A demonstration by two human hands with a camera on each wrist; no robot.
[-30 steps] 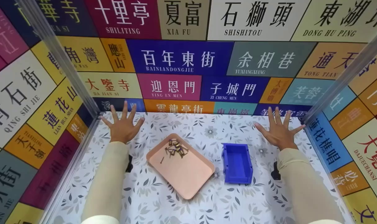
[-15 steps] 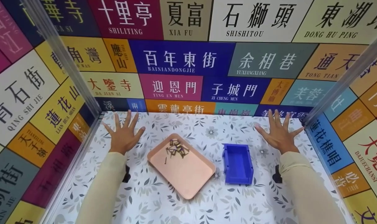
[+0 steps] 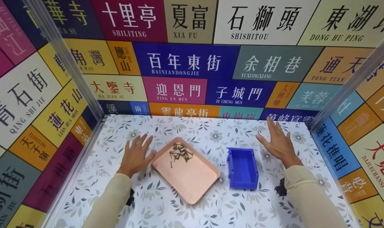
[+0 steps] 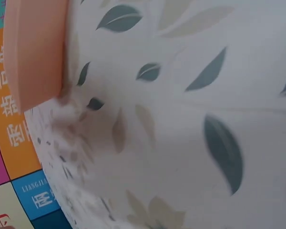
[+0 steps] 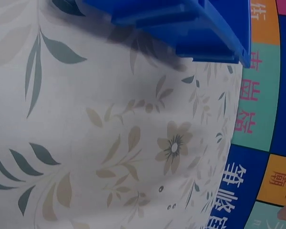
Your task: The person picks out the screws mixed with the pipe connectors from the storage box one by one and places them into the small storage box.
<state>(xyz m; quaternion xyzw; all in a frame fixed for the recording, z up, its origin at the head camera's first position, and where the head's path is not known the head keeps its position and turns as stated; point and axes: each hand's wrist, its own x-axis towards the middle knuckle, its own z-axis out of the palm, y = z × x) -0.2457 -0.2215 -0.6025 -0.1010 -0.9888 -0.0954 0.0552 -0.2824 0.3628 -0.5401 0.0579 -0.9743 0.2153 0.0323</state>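
Note:
A shallow peach-coloured tray lies at an angle on the table, with a pile of brass-coloured screws or similar small metal pieces toward its far end. One small piece lies apart from the pile. My left hand is just left of the tray, fingers spread, thumb beside the rim. In the left wrist view the tray's side shows at upper left. Right of the tray stands a blue plastic bin; the right wrist view has its wall at the top. My right hand hovers beyond the bin's right side, holding nothing.
A white leaf-patterned cloth covers the table. Panels with coloured sign lettering close off the back and both sides. Clear corner strips run up where the panels meet. A dark wrist device sits by the right sleeve.
My left hand has moved right and toward me, up to the tray. My right hand has turned inward and shifted slightly left. The tray, metal pieces and bin have stayed put.

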